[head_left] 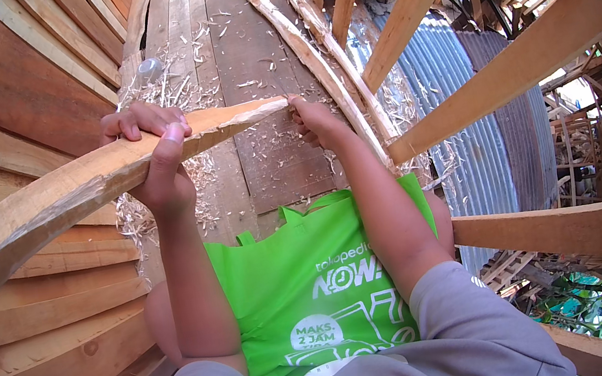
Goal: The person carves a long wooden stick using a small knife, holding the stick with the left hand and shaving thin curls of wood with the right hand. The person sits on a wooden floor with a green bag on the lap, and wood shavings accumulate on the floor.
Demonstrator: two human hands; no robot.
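Note:
A long, pale wooden board [77, 180] with a rough, whittled edge slants from the left rim up to a narrow end in front of me. My left hand [156, 152] is closed around it near its middle, thumb on the near edge and fingers over the far side. At the narrow end is my right hand [315, 122], fingers curled shut. A thin, dark, blade-like tool [281, 86] juts from that fist against the tip of the board; its handle is hidden in the fingers. Across my lap lies a green bag [275, 272] with white print.
Curled wood shavings [173, 90] litter the plank floor [238, 47], where a clear plastic cup [150, 70] stands. Two peeled poles [300, 41] lie to the right. Beyond them run slanted wooden posts [506, 78] and corrugated metal sheets [464, 113]. A board wall [58, 308] closes the left.

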